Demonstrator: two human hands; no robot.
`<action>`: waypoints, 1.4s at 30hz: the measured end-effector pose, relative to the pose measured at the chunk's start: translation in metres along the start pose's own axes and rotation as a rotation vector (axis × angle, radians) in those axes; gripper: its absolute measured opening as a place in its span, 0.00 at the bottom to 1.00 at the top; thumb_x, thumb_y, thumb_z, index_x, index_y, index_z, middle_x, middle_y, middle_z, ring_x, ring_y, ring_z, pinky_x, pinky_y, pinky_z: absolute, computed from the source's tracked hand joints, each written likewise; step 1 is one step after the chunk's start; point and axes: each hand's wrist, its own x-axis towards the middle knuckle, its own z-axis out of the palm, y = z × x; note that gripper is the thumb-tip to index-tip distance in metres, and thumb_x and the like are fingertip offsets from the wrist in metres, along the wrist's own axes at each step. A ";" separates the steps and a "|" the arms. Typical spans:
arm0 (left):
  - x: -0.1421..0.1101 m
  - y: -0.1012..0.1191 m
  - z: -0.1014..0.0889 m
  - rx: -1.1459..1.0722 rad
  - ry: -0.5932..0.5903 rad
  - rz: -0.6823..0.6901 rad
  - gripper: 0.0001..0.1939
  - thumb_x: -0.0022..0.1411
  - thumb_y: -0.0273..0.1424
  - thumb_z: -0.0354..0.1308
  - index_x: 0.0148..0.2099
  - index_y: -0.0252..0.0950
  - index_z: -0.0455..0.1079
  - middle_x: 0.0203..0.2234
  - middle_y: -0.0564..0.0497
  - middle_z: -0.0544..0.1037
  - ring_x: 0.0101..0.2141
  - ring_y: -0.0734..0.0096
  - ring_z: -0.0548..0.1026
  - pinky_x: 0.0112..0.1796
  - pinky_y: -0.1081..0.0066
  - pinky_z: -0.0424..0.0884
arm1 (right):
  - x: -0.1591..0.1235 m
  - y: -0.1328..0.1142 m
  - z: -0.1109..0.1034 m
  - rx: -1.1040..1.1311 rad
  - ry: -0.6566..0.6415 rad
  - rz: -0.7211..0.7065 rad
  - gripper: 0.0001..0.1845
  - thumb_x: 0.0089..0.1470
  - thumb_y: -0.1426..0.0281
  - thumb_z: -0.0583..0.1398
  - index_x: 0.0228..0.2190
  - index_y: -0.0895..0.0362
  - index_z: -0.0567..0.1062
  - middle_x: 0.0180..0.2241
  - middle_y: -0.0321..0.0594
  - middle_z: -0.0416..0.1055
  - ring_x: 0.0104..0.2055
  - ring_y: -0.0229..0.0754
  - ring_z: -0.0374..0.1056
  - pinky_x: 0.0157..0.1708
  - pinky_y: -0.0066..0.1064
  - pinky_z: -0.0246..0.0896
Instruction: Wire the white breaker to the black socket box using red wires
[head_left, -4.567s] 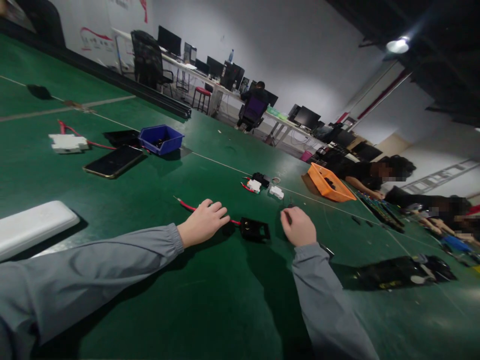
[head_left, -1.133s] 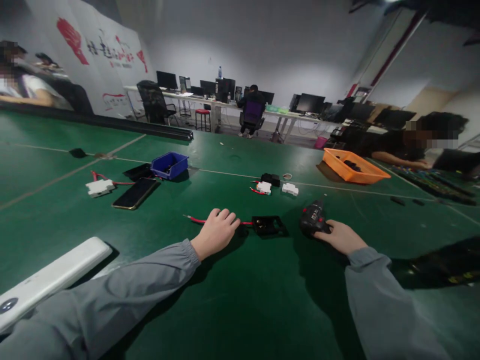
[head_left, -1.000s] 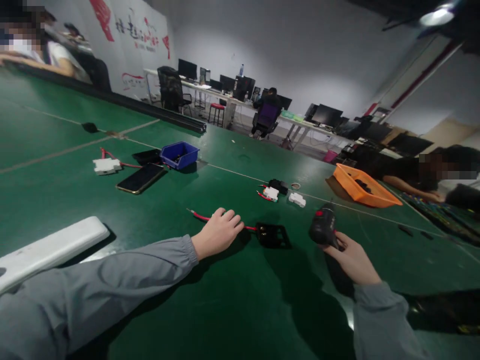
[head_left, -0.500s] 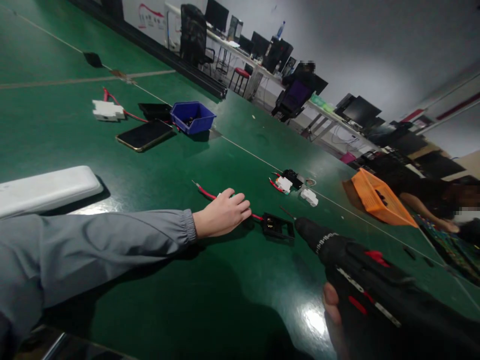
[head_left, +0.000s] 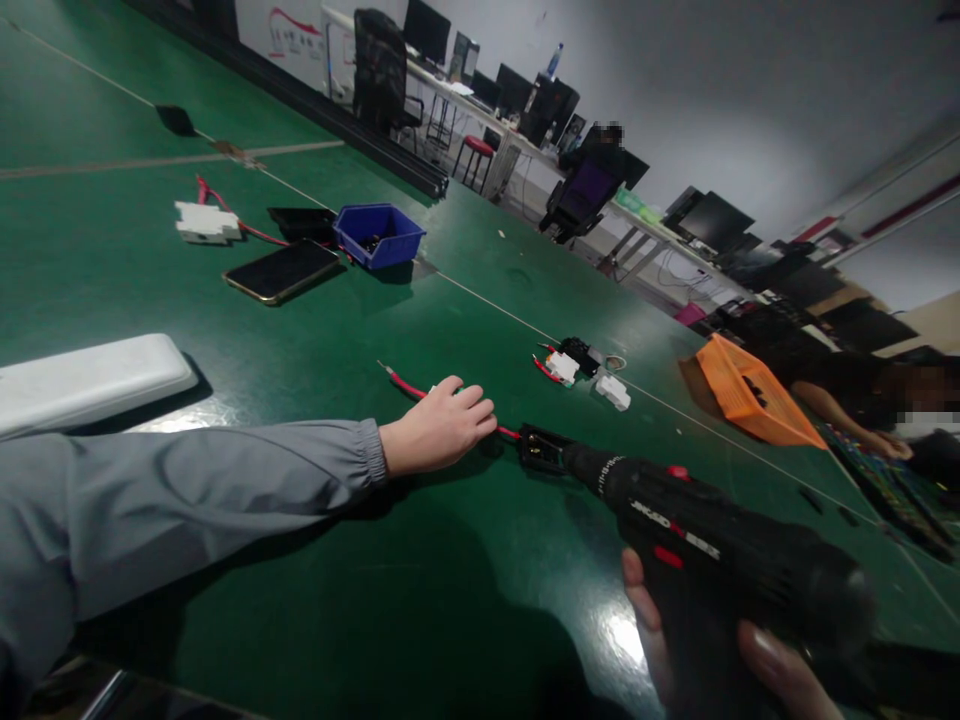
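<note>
My left hand (head_left: 441, 425) lies palm down with its fingers curled over a mostly hidden white piece, whose edge shows above the knuckles. A red wire (head_left: 405, 386) with a bare metal end comes out on its left side. On the right, red wire runs into a small black rectangular housing (head_left: 541, 450) with metal contacts inside, flat on the table. In my right hand (head_left: 784, 670) is a black cordless drill (head_left: 697, 540), fingers wrapped around its handle. The drill's nose is at the right end of the housing; the bit's tip cannot be made out.
On the green table (head_left: 315, 620) lie a phone (head_left: 283, 270), a blue bin (head_left: 381, 240), a long white case (head_left: 97, 375) and a white module (head_left: 206, 222). More white modules (head_left: 613, 391) lie beyond my hands. An orange bin (head_left: 757, 395) stands at right, near another person's arm (head_left: 847, 410).
The drill has moved left and forward, its nose going from beside the black housing to its right end. My left hand stays over the white piece. The view has shifted slightly.
</note>
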 end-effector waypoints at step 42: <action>-0.002 -0.002 0.003 0.075 0.080 0.041 0.05 0.66 0.29 0.52 0.41 0.36 0.69 0.34 0.47 0.73 0.37 0.61 0.67 0.39 0.58 0.57 | 0.007 -0.009 0.027 0.784 0.307 0.096 0.26 0.48 0.52 0.67 0.42 0.57 0.75 0.31 0.44 0.72 0.25 0.40 0.69 0.25 0.30 0.69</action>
